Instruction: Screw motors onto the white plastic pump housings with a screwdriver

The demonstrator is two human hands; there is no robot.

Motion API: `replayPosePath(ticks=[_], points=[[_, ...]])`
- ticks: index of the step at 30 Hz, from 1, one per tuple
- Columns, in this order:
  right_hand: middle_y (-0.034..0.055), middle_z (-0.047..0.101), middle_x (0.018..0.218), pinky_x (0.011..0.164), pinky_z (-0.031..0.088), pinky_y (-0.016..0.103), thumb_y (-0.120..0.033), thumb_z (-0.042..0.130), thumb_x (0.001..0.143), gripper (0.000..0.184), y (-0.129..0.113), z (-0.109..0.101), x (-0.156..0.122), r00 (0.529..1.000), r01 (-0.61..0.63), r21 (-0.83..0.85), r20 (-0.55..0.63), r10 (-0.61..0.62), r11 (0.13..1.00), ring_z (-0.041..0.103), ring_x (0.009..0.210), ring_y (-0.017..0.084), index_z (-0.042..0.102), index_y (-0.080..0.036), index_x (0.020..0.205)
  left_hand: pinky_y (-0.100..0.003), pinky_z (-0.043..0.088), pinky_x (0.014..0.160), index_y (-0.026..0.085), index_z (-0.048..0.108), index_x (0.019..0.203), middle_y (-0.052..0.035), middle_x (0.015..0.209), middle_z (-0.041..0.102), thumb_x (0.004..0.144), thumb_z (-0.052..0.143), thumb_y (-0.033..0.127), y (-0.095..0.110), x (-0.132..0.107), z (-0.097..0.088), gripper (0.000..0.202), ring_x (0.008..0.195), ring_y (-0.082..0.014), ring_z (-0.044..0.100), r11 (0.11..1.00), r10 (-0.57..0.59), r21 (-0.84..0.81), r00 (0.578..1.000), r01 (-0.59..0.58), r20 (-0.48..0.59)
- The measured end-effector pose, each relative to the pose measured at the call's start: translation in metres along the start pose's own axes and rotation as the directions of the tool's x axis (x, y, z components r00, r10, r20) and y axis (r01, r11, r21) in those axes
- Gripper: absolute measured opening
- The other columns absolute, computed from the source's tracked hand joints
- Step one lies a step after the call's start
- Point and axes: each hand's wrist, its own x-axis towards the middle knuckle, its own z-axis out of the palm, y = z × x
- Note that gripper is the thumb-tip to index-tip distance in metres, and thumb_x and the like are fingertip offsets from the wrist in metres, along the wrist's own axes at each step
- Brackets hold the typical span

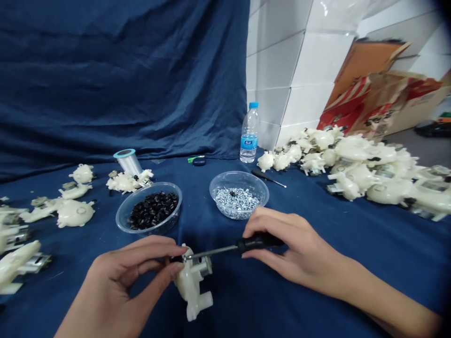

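Note:
My left hand [120, 286] pinches a white plastic housing with a small metal motor [190, 281] at its top, holding it above the blue cloth. My right hand [282, 249] grips a black-handled screwdriver [229, 249]. Its steel shaft runs left across the housing, and the tip ends by my left fingers. A small dark piece shows at that tip, but my fingers partly hide it. Just beyond my hands stand a clear bowl of black small parts [150, 209] and a clear bowl of silver screws [237, 195].
A large heap of white housings [359, 164] covers the table's right side, with more at the left edge [75, 211]. Behind the bowls lie a second screwdriver [268, 177], a water bottle [250, 134] and a clear spool [128, 162]. A torn cardboard box [380, 98] leans at the back right.

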Motion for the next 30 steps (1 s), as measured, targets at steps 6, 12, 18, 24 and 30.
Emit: replayPosePath(ticks=[6, 12, 18, 24, 30], points=[[-0.0001, 0.064, 0.074, 0.06, 0.041, 0.029, -0.027, 0.06, 0.103, 0.019, -0.008, -0.001, -0.001, 0.998, -0.062, -0.12, 0.023, 0.065, 0.991, 0.058, 0.064, 0.013, 0.071, -0.017, 0.092, -0.007, 0.061, 0.076, 0.044, 0.084, 0.086, 0.0107, 0.098, 0.082, 0.074, 0.082, 0.036, 0.002, -0.002, 0.002, 0.014, 0.084, -0.0113, 0.079, 1.0, -0.013, 0.014, 1.0, 0.013, -0.012], [0.0013, 0.068, 0.086, 0.063, 0.045, 0.026, -0.024, 0.07, 0.098, 0.012, -0.005, -0.001, -0.002, 1.0, 0.015, -0.034, -0.024, -0.016, 0.999, 0.06, 0.07, 0.012, 0.067, -0.015, 0.105, -0.008, 0.06, 0.08, 0.044, 0.083, 0.087, 0.0119, 0.101, 0.08, 0.076, 0.08, 0.038, -0.003, -0.003, 0.002, 0.012, 0.09, -0.0115, 0.078, 0.999, -0.032, 0.034, 0.998, 0.034, -0.059], [0.0021, 0.067, 0.081, 0.062, 0.042, 0.031, -0.03, 0.057, 0.105, 0.02, -0.007, -0.001, 0.0, 0.999, -0.041, -0.264, 0.018, 0.048, 0.964, 0.062, 0.068, 0.017, 0.072, -0.017, 0.102, -0.008, 0.06, 0.08, 0.044, 0.083, 0.09, 0.0112, 0.103, 0.08, 0.079, 0.08, 0.04, -0.006, -0.002, 0.002, 0.012, 0.09, -0.0116, 0.078, 0.998, -0.006, 0.064, 1.0, 0.005, 0.011], [0.0053, 0.066, 0.092, 0.062, 0.043, 0.029, -0.023, 0.062, 0.102, 0.013, -0.004, -0.006, -0.002, 0.998, 0.052, -0.206, -0.032, -0.06, 0.977, 0.062, 0.072, 0.014, 0.07, -0.014, 0.106, -0.011, 0.062, 0.078, 0.038, 0.083, 0.09, 0.0061, 0.104, 0.08, 0.081, 0.08, 0.039, -0.011, 0.001, -0.001, 0.01, 0.091, -0.0149, 0.079, 0.993, 0.053, 0.104, 0.997, -0.058, 0.057], [0.0033, 0.067, 0.084, 0.064, 0.044, 0.03, -0.035, 0.057, 0.105, 0.024, -0.004, -0.004, 0.0, 0.997, -0.024, -0.263, 0.06, 0.041, 0.965, 0.062, 0.07, 0.015, 0.074, -0.018, 0.103, -0.011, 0.063, 0.073, 0.036, 0.084, 0.085, 0.0046, 0.1, 0.081, 0.075, 0.082, 0.038, 0.001, -0.002, 0.002, 0.01, 0.086, -0.0155, 0.079, 0.997, 0.021, 0.076, 1.0, -0.022, 0.008]])
